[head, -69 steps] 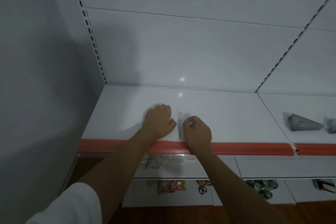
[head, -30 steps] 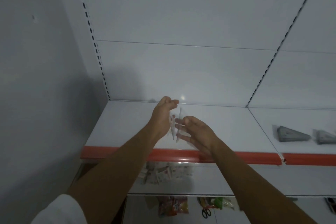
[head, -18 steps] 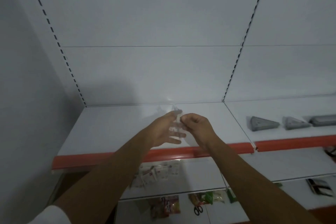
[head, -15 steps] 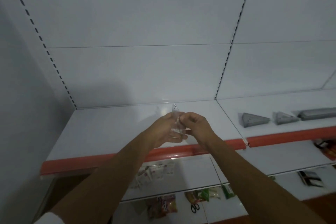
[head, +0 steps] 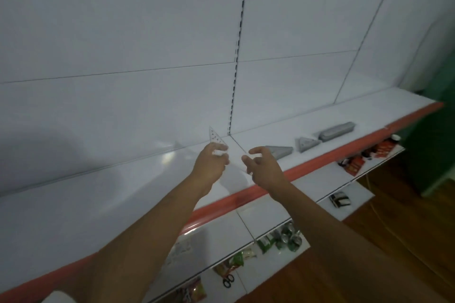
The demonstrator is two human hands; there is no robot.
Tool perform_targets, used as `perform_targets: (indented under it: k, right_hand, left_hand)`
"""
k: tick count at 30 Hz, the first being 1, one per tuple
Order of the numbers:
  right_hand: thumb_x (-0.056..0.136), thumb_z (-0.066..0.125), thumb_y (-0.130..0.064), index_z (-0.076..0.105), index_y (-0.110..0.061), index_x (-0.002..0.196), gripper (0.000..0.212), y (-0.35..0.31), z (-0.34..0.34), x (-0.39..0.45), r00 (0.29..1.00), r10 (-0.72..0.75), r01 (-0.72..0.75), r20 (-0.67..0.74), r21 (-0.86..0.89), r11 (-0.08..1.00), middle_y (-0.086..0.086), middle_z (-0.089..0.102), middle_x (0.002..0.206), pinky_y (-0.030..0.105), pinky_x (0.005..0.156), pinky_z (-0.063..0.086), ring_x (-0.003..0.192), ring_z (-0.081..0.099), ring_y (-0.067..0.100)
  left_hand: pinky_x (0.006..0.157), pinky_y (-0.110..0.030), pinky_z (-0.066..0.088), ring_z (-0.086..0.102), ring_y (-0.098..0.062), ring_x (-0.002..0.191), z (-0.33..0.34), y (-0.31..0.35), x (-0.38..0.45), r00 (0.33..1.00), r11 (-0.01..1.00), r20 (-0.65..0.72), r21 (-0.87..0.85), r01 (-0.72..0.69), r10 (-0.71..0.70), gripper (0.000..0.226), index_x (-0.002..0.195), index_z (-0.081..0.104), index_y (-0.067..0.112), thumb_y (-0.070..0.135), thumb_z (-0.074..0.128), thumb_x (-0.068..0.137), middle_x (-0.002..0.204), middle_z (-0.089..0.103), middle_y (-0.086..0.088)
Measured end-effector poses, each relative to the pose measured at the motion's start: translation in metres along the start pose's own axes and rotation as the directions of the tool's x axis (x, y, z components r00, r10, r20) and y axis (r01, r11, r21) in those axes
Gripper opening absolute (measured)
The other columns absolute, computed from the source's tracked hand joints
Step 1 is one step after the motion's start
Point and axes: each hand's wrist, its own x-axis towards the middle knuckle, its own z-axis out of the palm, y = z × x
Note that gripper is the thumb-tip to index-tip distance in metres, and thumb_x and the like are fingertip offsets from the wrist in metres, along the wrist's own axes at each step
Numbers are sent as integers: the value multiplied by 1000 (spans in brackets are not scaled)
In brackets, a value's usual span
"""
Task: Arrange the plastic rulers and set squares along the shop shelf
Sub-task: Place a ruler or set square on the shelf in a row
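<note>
Clear plastic is what I see in my left hand: a set square, pinched between thumb and fingers, its point sticking up above the knuckles over the shelf. Half a second ago both hands met on it; now my right hand has come away and hovers just beside the left, fingers loosely curled. A faint clear edge shows near its fingertips, and I cannot tell whether it holds anything. My view has also swung right since then, so more of the shelf run shows.

White shelf boards run along a white back panel with a slotted upright, and a red strip edges the front. To the right on the same shelf lie two grey stacks of set squares, then a long grey stack of rulers, all well apart from my hands. Lower shelves carry packets, cans and scissors. Brown wood floor below, a green wall at far right.
</note>
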Motion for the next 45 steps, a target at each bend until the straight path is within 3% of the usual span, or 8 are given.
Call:
perform_targets:
  k: [4,10,17,22,25,32,36,45]
  right_hand:
    - [84,70,-38,50,-22,119,43,13,-43,-6,991,-79,59,-104,-178,982,4,62,89,30,70,52,77,61,15]
    - [90,64,-33,54,-22,127,40,45,-113,-34,947,-70,-59,-313,-384,921,-4,63,92,22,69,54,81,62,10]
    - [93,60,-21,50,-22,128,36,81,-217,-101,845,4,-257,-534,-400,880,-7,61,98,25,74,57,83,61,9]
    - [97,52,-18,40,-20,129,35,101,-305,-135,743,89,-361,-663,-285,888,-5,57,98,22,58,53,79,62,12]
    - [97,49,-20,36,-21,129,34,114,-355,-148,715,67,-400,-696,-328,856,-6,58,92,30,63,58,74,63,13]
    - [101,42,-36,36,-18,140,44,150,-463,-161,730,-22,-397,-683,-449,801,0,56,127,21,70,41,96,54,9]
    - [99,44,-38,38,-20,139,45,175,-504,-155,733,0,-415,-681,-447,792,-1,55,131,19,71,41,107,57,12]
    - [98,47,-34,38,-21,135,41,204,-578,-81,749,35,-434,-662,-451,780,-5,62,108,16,54,42,80,58,4]
  left_hand:
    - [64,-26,44,56,-16,78,42,3,14,996,996,-39,52,-73,75,21,101,56,27,8,51,92,102,61,-5]
    - [49,-19,43,59,-16,79,127,0,8,958,956,222,186,-226,183,25,112,52,22,7,44,95,111,60,-5]
    - [103,-41,41,51,-22,118,243,-1,-39,828,918,541,237,-318,147,51,132,46,21,55,28,98,133,52,-4]
    - [69,-13,41,52,-8,89,324,8,-55,762,803,609,329,-497,222,43,131,48,9,38,38,101,120,56,-5]
    - [84,-26,52,58,-19,105,374,10,-60,718,751,645,331,-572,263,46,137,41,11,37,44,99,134,48,-12]
    - [105,-39,42,39,-26,134,478,12,-71,648,618,698,373,-692,304,56,147,27,20,37,47,97,150,27,-7]
    - [104,-42,45,40,-25,135,518,1,-59,629,615,731,374,-694,266,63,150,20,21,33,51,96,150,25,-5]
    - [102,-37,48,43,-25,132,599,3,2,661,593,702,422,-686,265,65,150,20,22,27,54,96,147,29,-4]
